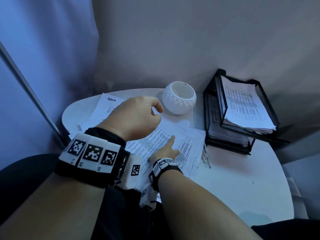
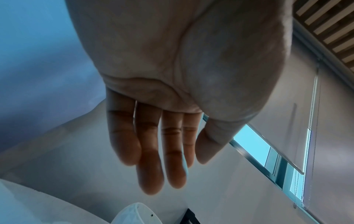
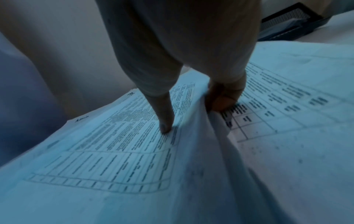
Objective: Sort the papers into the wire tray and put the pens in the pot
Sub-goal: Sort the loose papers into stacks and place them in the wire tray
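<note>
Loose printed papers (image 1: 161,135) lie spread across the white round table (image 1: 242,179). My right hand (image 1: 170,144) rests on them and pinches a sheet (image 3: 134,151): the thumb (image 3: 165,125) presses on top while curled fingers (image 3: 224,103) hold a raised fold. My left hand (image 1: 152,111) hovers over the papers beside the white faceted pot (image 1: 179,97), with its fingers (image 2: 151,159) straight and empty. Several pens (image 1: 206,156) lie at the papers' right edge. The black two-tier wire tray (image 1: 213,104) at the back right holds stacked sheets.
A grey wall runs behind the table and a blue curtain (image 1: 43,58) hangs at the left. A sheet marked "Admin" (image 1: 110,101) lies at the far left of the pile. The pot's rim (image 2: 134,212) shows below my left fingers.
</note>
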